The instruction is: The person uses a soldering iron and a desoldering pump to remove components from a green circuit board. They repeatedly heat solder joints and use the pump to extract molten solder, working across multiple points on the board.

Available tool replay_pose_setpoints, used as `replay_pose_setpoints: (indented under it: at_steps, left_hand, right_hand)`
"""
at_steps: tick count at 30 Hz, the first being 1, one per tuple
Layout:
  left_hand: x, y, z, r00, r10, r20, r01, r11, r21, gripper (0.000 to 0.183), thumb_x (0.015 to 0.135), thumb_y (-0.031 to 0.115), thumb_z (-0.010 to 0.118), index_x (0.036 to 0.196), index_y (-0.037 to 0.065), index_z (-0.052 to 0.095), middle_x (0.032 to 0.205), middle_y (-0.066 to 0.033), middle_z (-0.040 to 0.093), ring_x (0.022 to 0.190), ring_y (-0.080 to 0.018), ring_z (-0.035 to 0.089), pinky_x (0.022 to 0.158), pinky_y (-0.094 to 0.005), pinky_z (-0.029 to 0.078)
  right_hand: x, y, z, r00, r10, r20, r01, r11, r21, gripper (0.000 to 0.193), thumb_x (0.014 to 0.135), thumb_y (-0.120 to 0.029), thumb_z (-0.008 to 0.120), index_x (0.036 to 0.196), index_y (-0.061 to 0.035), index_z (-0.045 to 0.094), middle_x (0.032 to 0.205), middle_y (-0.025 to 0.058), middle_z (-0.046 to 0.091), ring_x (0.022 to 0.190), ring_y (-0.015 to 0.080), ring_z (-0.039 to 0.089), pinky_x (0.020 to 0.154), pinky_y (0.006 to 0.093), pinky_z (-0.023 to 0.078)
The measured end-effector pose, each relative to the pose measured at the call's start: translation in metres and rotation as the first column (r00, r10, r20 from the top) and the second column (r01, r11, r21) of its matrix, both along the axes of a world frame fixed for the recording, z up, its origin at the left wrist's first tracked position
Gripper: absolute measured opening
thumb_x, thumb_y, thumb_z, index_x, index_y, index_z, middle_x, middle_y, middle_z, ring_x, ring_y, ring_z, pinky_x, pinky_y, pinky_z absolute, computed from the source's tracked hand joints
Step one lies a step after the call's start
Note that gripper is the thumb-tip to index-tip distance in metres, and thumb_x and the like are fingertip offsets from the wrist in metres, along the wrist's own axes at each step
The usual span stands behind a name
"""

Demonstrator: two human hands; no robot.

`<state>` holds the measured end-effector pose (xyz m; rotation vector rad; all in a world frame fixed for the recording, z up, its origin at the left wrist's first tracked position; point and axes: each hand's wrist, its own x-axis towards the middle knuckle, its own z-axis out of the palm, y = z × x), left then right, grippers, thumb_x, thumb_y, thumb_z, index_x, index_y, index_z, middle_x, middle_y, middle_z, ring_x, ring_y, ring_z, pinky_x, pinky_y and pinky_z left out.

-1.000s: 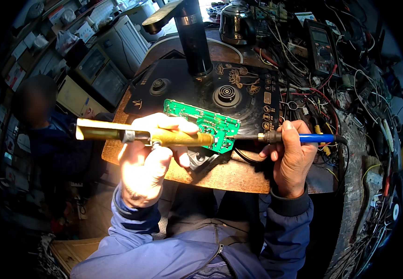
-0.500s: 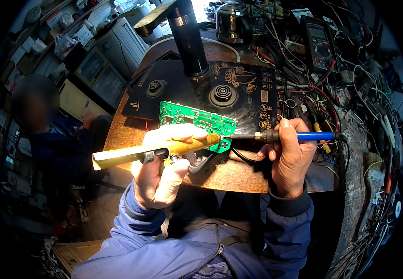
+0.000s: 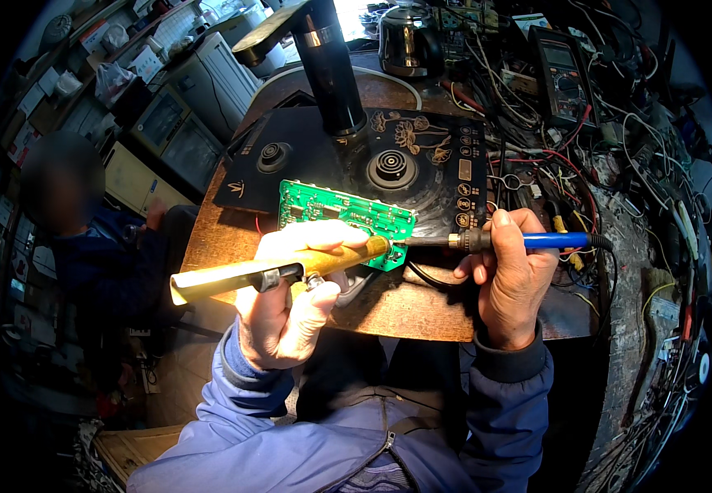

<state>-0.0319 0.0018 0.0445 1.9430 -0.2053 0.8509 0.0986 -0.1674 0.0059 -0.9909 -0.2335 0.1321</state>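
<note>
The green circuit board (image 3: 339, 205) is between the left hand (image 3: 278, 320) and the right hand (image 3: 514, 275), nearer to the left; it seems light, stiff and fragile, better taken by its edges. The left hand is wrapped around a rounded yellow tube (image 3: 335, 259), and whether it also grips the board I cannot tell; the right holds, like a pencil, a soldering iron (image 3: 553, 241) with blue handle and slim metal tip.

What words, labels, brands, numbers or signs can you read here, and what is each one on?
No wording is clear enough to quote.
Black panel: gold icons and small marks beside them, too small to read.
Multimeter: dial markings too small.
Green circuit board: any markings too small.
Shelf packages: too blurred.
</note>
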Motion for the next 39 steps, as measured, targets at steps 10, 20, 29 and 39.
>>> replay_pose_setpoints:
  at_steps: [10, 20, 29, 39]
  left_hand:
    - [0.003, 0.012, -0.003, 0.989, -0.141, 0.039, 0.137, 0.985, 0.106, 0.034, 0.093, 0.004, 0.054, 0.123, -0.007, 0.045, 0.119, -0.0219, 0.058, 0.079, -0.013, 0.057, 0.078, -0.0273, 0.049]
    - [0.013, -0.001, -0.003, 0.991, -0.094, 0.092, 0.083, 0.989, 0.12, 0.027, 0.084, 0.01, 0.068, 0.106, -0.004, 0.062, 0.101, -0.0196, 0.068, 0.093, -0.0335, 0.067, 0.083, -0.0391, 0.054]
    - [0.006, 0.005, -0.007, 0.947, -0.05, 0.319, 0.05, 0.999, 0.008, 0.042, 0.093, 0.032, 0.059, 0.111, -0.004, 0.05, 0.101, -0.0271, 0.061, 0.067, -0.0224, 0.061, 0.058, -0.0308, 0.054]
    - [0.018, 0.027, -0.004, 0.979, -0.02, 0.205, 0.104, 0.907, -0.409, 0.032, 0.102, 0.026, 0.042, 0.114, -0.003, 0.047, 0.103, -0.0216, 0.064, 0.083, -0.0249, 0.065, 0.072, -0.0335, 0.054]
  right_hand:
    - [0.0, -0.001, 0.0, 1.0, -0.007, 0.007, 0.008, 1.0, -0.006, 0.024, 0.093, -0.013, 0.06, 0.074, -0.0029, 0.05, 0.057, 0.0014, 0.049, 0.041, 0.0057, 0.046, 0.042, 0.0252, 0.05]
    - [0.001, -0.004, 0.0, 0.984, -0.167, -0.057, 0.172, 0.98, 0.099, 0.022, 0.093, -0.016, 0.058, 0.076, -0.004, 0.051, 0.055, 0.0002, 0.045, 0.039, 0.0054, 0.041, 0.039, 0.0245, 0.047]
    - [-0.001, -0.002, 0.002, 0.989, -0.149, 0.025, 0.143, 0.977, 0.161, 0.024, 0.094, -0.021, 0.061, 0.091, 0.0018, 0.058, 0.071, 0.0081, 0.059, 0.048, 0.0094, 0.051, 0.049, 0.025, 0.05]
    - [-0.003, 0.0, -0.003, 0.954, -0.023, 0.299, 0.025, 1.0, -0.003, 0.032, 0.093, -0.013, 0.062, 0.118, 0.0058, 0.059, 0.095, 0.0116, 0.066, 0.076, 0.0153, 0.064, 0.07, 0.0266, 0.054]
